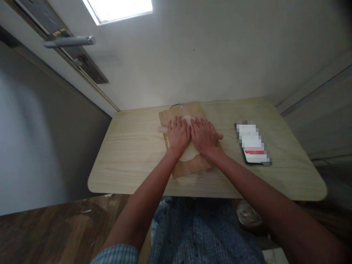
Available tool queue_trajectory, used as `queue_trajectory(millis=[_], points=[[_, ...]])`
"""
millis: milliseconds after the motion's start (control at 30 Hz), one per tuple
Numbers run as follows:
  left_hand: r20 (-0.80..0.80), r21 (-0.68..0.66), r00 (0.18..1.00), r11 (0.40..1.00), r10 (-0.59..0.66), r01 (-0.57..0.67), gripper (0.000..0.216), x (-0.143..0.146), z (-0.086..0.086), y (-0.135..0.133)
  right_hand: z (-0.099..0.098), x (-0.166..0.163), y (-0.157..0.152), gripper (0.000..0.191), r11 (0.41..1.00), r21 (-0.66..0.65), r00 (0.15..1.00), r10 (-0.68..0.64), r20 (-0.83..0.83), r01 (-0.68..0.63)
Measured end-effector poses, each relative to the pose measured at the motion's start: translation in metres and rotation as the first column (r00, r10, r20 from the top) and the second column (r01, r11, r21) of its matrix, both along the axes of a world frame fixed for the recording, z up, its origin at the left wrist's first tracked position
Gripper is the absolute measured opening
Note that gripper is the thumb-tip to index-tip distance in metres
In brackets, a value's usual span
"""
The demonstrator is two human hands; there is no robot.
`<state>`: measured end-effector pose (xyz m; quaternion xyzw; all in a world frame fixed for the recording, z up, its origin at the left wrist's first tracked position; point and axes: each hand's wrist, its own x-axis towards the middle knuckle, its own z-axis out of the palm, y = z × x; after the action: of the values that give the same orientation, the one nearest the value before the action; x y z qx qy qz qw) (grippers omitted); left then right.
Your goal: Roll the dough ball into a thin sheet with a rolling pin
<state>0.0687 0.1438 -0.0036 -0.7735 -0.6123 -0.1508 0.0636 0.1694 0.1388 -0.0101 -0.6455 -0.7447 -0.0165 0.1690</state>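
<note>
A pale rolling pin (162,129) lies crosswise, its two ends showing beyond my hands while its middle is hidden under them. My left hand (179,135) rests flat on it with the fingers stretched forward. Close beside it, thumbs touching or nearly so, my right hand (203,135) lies flat on the pin in the same way. Beneath them a flattened sheet of pale dough (189,152) covers much of a brown wooden board (189,168), which sits slightly turned. A thin wire loop (176,105) shows at the board's far edge.
The board rests on a light wooden table (132,146) with rounded corners. To the right lies a phone (251,143), its screen blurred. A white door with a metal handle (70,41) stands behind the table. Below right is a whitish bundle (248,213).
</note>
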Motion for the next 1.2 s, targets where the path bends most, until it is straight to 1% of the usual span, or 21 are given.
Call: queue_trajectory(millis=[133, 300, 433, 500, 667, 800, 867, 933, 1067, 1200], points=[[0.018, -0.025, 0.999, 0.999, 0.036, -0.035, 0.038, 0.005, 0.001, 0.019, 0.004, 0.003, 0.019, 0.042, 1.000, -0.026, 1.000, -0.004, 0.003, 0.004], [0.052, -0.077, 0.998, 0.997, 0.035, -0.031, 0.039, 0.008, 0.001, 0.048, 0.009, 0.006, 0.048, 0.037, 0.999, -0.053, 1.000, 0.014, 0.013, -0.014], [0.059, -0.107, 0.993, 0.989, 0.104, -0.097, 0.038, 0.013, 0.003, 0.069, 0.012, 0.010, 0.070, 0.039, 0.995, -0.095, 1.000, 0.024, 0.015, -0.022], [0.055, -0.106, 0.991, 0.987, 0.123, -0.117, 0.037, 0.016, 0.006, 0.079, 0.013, 0.011, 0.080, 0.040, 0.995, -0.094, 1.000, 0.021, 0.012, -0.020], [0.093, -0.121, 0.992, 0.989, 0.091, -0.079, 0.039, 0.022, 0.009, 0.099, 0.016, 0.012, 0.100, 0.040, 0.997, -0.077, 1.000, -0.004, 0.025, 0.006], [0.131, -0.125, 0.988, 0.990, 0.087, -0.070, 0.040, 0.022, 0.008, 0.116, 0.018, 0.012, 0.113, 0.038, 0.998, -0.057, 0.997, 0.038, 0.064, -0.034], [0.151, -0.118, 0.986, 0.992, 0.066, -0.049, 0.039, 0.022, 0.007, 0.125, 0.018, 0.011, 0.118, 0.037, 0.997, -0.049, 0.995, 0.061, 0.080, -0.057], [0.162, -0.095, 0.986, 0.995, 0.037, -0.022, 0.040, 0.023, 0.005, 0.132, 0.018, 0.011, 0.121, 0.035, 0.998, -0.047, 0.995, 0.054, 0.088, -0.050], [0.130, -0.058, 0.992, 0.998, 0.003, 0.004, 0.040, 0.024, 0.003, 0.140, 0.015, 0.011, 0.125, 0.032, 0.998, -0.056, 0.996, 0.022, 0.091, -0.017], [0.114, -0.076, 0.993, 0.997, -0.005, 0.014, 0.036, 0.024, 0.004, 0.141, 0.015, 0.011, 0.125, 0.031, 0.998, -0.067, 0.996, 0.015, 0.091, -0.009]])
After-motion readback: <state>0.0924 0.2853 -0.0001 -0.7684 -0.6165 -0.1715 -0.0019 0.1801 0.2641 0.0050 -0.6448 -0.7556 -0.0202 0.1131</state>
